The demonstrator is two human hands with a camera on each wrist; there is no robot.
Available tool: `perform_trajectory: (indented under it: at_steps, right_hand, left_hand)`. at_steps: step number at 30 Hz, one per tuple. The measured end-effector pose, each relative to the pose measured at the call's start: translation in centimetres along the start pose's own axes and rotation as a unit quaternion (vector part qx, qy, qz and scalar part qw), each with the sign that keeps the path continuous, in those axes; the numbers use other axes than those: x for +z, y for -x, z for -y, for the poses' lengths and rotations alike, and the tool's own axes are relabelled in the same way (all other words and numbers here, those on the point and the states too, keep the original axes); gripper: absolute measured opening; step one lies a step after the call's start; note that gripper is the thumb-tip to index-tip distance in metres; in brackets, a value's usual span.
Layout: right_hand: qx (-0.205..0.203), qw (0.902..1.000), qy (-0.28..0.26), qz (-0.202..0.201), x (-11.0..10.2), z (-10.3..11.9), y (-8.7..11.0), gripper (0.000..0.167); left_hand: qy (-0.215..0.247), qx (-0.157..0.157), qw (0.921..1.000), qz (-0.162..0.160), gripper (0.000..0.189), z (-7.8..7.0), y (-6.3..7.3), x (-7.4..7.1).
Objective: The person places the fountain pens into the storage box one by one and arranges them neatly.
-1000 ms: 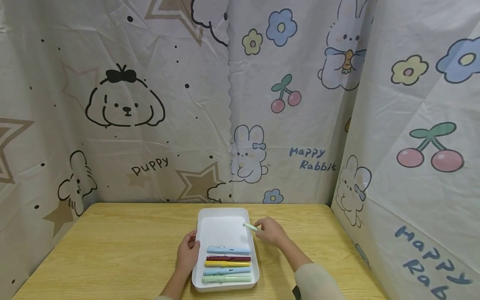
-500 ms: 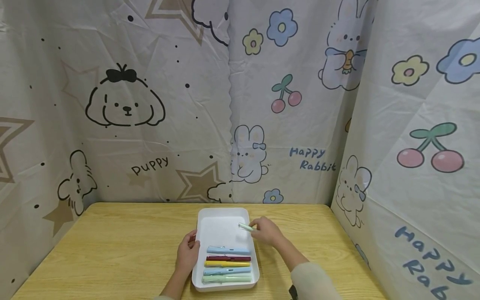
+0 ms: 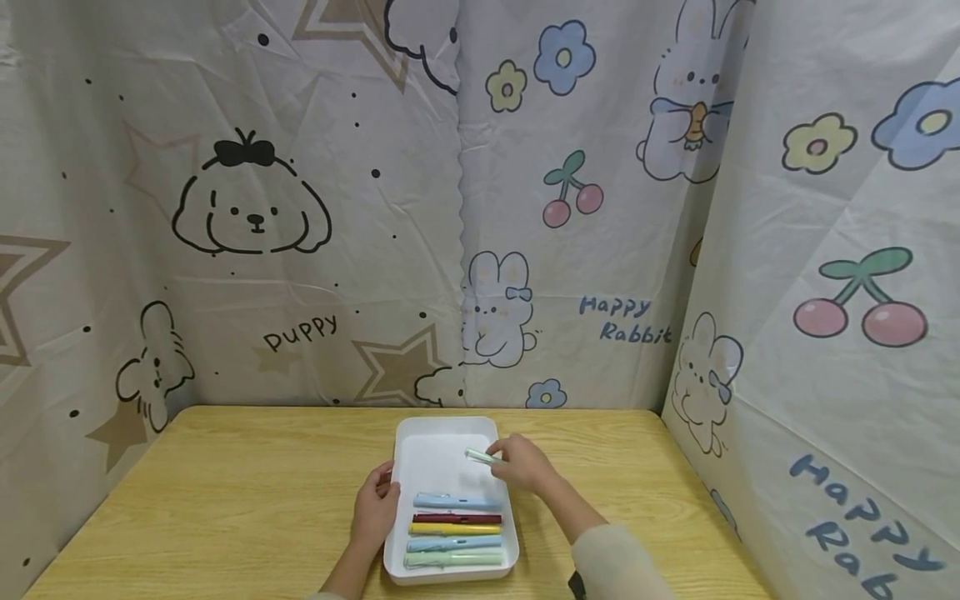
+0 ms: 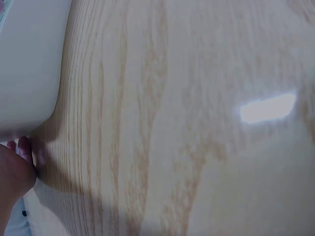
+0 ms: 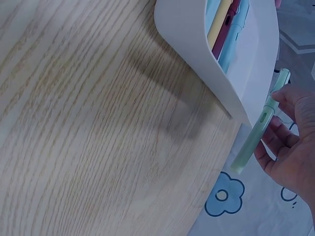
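A white tray sits on the table, with several pens lying crosswise in its near half. They include a light blue pen, a dark red pen, a yellow pen and a pale green pen. My left hand holds the tray by its left side; the tray's wall partly hides the fingers in the left wrist view. Over the tray's right rim, my right hand pinches another pale green pen between thumb and fingers, its end pointing left above the tray's far half.
The wood-grain table extends to both sides of the tray. Behind it and along the right hangs a printed cloth with cartoon puppies, rabbits and flowers.
My right hand has moved left with the pale green pen, from beside the tray's right rim to over its inside. The left hand and the tray stay in place.
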State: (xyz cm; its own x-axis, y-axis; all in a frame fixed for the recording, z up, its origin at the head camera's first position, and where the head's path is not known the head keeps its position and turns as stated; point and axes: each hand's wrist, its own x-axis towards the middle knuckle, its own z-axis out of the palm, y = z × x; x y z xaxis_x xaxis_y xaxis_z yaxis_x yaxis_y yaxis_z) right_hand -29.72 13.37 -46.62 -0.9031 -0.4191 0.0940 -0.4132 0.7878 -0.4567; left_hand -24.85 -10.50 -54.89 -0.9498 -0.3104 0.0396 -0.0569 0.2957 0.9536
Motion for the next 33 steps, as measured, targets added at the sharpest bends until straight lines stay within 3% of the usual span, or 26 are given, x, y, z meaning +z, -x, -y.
perform_trajectory:
  at_steps: [5, 12, 33]
  right_hand:
    - [-0.012, 0.9999, -0.006, 0.002, 0.1, 0.5, -0.1, 0.03]
    - [0.015, 0.9996, 0.002, 0.023, 0.5, 0.9, -0.5, 0.028]
    - [0.01, 0.9991, 0.019, 0.037, 1.4, 2.0, -1.2, 0.027]
  left_hand:
    - [0.0, -0.006, 1.0, 0.001, 0.04, -0.2, 0.1, 0.0]
    - [0.002, 0.006, 1.0, -0.003, 0.04, 0.0, 0.0, 0.1]
    - [0.0, 0.004, 1.0, 0.001, 0.04, 0.1, 0.0, 0.0]
